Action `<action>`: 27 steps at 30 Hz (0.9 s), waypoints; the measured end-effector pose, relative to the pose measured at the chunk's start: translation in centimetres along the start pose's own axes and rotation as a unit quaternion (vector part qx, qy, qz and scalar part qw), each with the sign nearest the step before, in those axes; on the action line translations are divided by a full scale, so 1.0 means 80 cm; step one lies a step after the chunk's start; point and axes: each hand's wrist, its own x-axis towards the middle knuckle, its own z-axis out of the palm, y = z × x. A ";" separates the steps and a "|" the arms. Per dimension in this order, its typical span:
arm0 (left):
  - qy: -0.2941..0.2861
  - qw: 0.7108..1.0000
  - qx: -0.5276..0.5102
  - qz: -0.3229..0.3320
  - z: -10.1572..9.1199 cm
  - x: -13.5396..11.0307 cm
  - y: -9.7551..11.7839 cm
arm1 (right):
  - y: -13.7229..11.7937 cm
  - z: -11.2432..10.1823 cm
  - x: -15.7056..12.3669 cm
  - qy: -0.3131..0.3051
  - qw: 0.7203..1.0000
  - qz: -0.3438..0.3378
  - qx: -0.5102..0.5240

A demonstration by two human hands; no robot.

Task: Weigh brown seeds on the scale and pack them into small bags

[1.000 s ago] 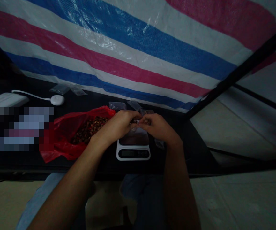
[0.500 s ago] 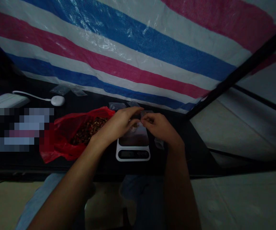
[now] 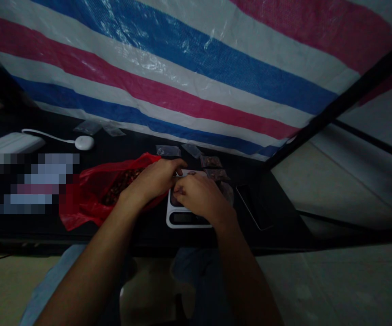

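My left hand reaches over the right side of the red plastic bag, its fingers bent toward the scale. Brown nut-like pieces fill the open bag. Over the white kitchen scale, my right hand is curled, fingertips pointing left and close to my left fingers. What lies between the fingers is dark and cannot be made out. Behind my right hand, a small brownish bit shows at the scale's back edge. My right hand hides most of the weighing plate.
Two small filled clear bags lie behind the scale on the right. Flat clear bags lie farther back. A dark phone-like slab rests right of the scale. At left are a white round device with a cable and a white box.
My right hand has moved left and nearer, over the scale. My left hand has shifted slightly left. The filled bags and the dark slab are now uncovered.
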 end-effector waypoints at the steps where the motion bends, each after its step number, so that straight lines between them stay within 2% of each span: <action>1: 0.001 1.000 0.000 0.000 0.000 0.000 0.000 | -0.001 0.001 0.001 -0.001 1.000 -0.002 -0.001; 5: -0.001 1.000 -0.005 0.005 -0.001 -0.001 -0.002 | 0.017 -0.014 -0.003 0.005 0.998 -0.003 0.060; 9: 0.012 1.000 -0.006 0.006 0.001 -0.001 -0.008 | 0.052 -0.032 -0.008 0.077 0.989 0.061 0.110; 12: 0.039 0.998 -0.035 0.018 0.001 0.000 -0.007 | 0.070 -0.031 -0.006 0.096 0.985 0.086 0.114; 18: 0.085 0.985 -0.137 0.064 0.001 0.004 0.013 | 0.073 -0.020 0.000 0.078 0.987 0.055 0.133; 27: 0.077 0.986 -0.126 0.074 0.008 0.005 0.022 | 0.075 -0.019 0.000 0.078 0.982 0.080 0.155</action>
